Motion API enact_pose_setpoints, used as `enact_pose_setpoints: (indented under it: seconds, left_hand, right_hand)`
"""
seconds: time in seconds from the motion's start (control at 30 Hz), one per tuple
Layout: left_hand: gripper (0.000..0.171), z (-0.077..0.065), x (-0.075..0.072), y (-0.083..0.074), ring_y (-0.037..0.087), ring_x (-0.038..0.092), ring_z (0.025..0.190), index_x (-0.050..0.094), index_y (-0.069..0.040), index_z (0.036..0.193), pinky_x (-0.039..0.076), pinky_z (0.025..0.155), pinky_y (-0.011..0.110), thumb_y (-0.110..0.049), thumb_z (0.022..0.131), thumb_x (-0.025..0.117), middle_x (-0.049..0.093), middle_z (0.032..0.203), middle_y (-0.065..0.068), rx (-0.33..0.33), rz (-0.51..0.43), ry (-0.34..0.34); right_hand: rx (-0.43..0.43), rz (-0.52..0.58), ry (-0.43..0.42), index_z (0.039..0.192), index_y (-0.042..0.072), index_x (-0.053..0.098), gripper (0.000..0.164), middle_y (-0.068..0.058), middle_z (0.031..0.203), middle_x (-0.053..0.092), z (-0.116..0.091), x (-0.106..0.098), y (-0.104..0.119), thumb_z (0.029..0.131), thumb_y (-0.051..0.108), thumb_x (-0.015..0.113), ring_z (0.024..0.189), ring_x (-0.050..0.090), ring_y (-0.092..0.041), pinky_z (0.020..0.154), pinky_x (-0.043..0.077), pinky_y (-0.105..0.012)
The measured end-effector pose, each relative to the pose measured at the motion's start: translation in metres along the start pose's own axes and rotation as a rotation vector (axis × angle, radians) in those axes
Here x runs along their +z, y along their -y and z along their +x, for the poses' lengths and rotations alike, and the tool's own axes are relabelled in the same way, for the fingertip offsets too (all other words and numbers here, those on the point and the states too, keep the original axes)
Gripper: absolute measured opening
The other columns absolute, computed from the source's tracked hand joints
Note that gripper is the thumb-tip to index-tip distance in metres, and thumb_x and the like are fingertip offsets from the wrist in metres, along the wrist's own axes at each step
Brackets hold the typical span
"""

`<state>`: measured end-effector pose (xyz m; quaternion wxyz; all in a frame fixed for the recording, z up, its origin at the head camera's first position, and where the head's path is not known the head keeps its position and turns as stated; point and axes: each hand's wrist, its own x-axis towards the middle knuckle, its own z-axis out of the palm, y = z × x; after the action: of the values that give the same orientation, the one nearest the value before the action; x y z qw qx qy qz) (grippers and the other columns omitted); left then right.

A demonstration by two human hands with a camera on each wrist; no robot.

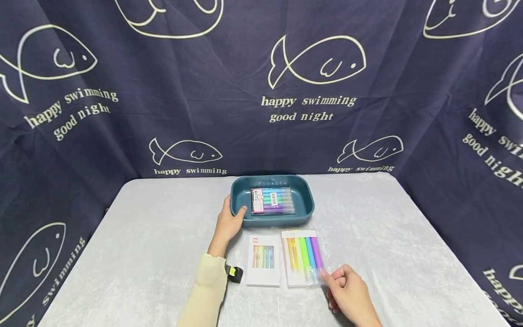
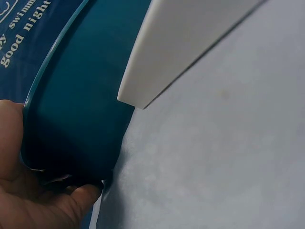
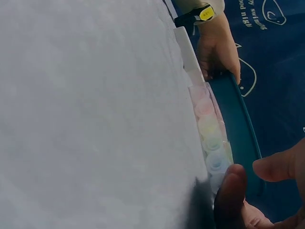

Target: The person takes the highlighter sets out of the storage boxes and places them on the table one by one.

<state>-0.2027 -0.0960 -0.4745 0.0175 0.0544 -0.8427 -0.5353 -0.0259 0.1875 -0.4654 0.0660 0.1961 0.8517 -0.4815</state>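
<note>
In the head view my left hand (image 1: 229, 222) grips the left end of a teal plastic basin (image 1: 278, 222), thumb over the rim. Inside the basin lies a clear pack of coloured pens (image 1: 282, 202) with a white label. My right hand (image 1: 347, 290) pinches the near right corner of a clear pack of thick coloured markers (image 1: 304, 254) on the table. The right wrist view shows the thumb (image 3: 232, 183) at the end of this pack and another finger raised apart from it. Left of the markers lies a flat white box (image 1: 263, 277) with a window showing coloured sticks.
A pale grey cloth covers the table (image 1: 163, 245). Dark blue curtains (image 1: 245, 113) with white fish prints hang behind and at both sides. The basin stands near the table's back edge, behind the white box and the markers.
</note>
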Motion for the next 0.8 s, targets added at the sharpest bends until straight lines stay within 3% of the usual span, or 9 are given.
enact_pose_setpoints:
  seconds: [0.33, 0.8]
  left_hand:
    - [0.07, 0.001, 0.0, 0.001, 0.044, 0.042, 0.145, 0.03, -0.011, 0.157, 0.035, 0.118, 0.06, -0.031, 0.097, 0.06, 0.043, 0.157, 0.022, 0.006, -0.01, 0.002]
    - [0.069, 0.0, 0.0, 0.001, 0.044, 0.042, 0.145, 0.031, -0.01, 0.157, 0.035, 0.118, 0.06, -0.03, 0.097, 0.06, 0.043, 0.157, 0.023, 0.012, -0.012, 0.002]
  right_hand:
    - [-0.108, -0.041, -0.047, 0.092, 0.003, 0.052, 0.034, -0.003, 0.053, 0.062, 0.007, -0.012, 0.013, 0.095, 0.033, 0.069, 0.038, 0.056, -0.013, 0.039, 0.049, -0.028]
    - [-0.289, -0.094, -0.105, 0.103, 0.007, 0.057, 0.03, -0.006, 0.056, 0.063, 0.028, -0.033, 0.053, 0.097, 0.034, 0.067, 0.041, 0.058, -0.013, 0.045, 0.05, -0.027]
